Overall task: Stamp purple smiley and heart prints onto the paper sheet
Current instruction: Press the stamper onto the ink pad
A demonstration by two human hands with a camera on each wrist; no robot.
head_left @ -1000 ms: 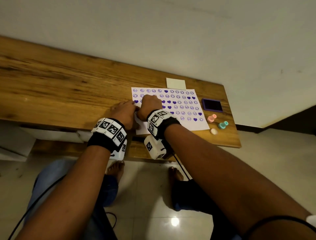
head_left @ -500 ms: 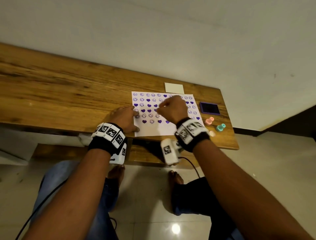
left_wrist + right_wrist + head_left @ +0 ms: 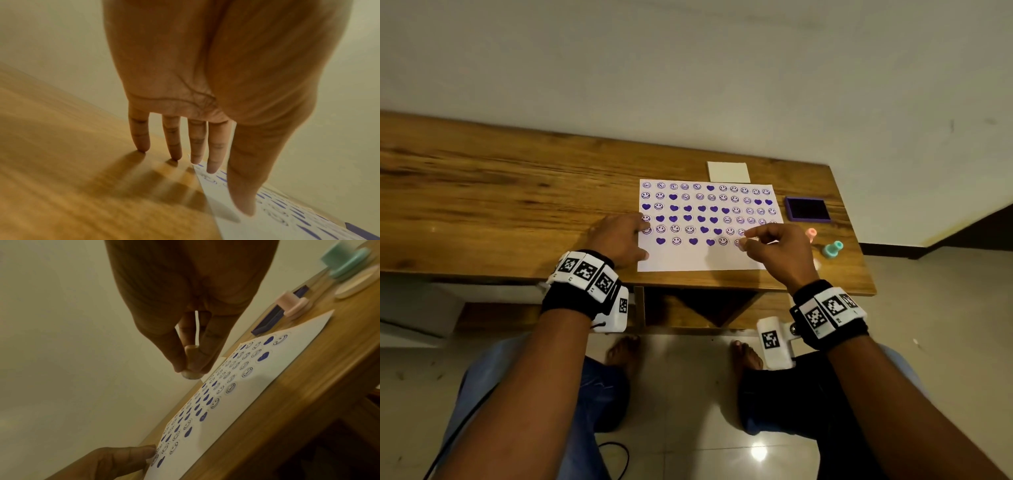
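A white paper sheet lies on the wooden table, filled with rows of purple smileys and hearts; its bottom strip is blank. My left hand rests flat with straight fingers, some tips on the sheet's left edge, the others on the wood. My right hand hovers over the sheet's lower right. It pinches a small pale stamp by its stem, face down and clear of the paper.
A purple ink pad sits right of the sheet. In front of it stand a pink stamp and a teal stamp, with a flat pale disc beside them. A white card lies behind the sheet.
My right hand has carried the stamp from the sheet's left side across to its lower right and lifted it off the paper. The left hand has stayed on the left edge.
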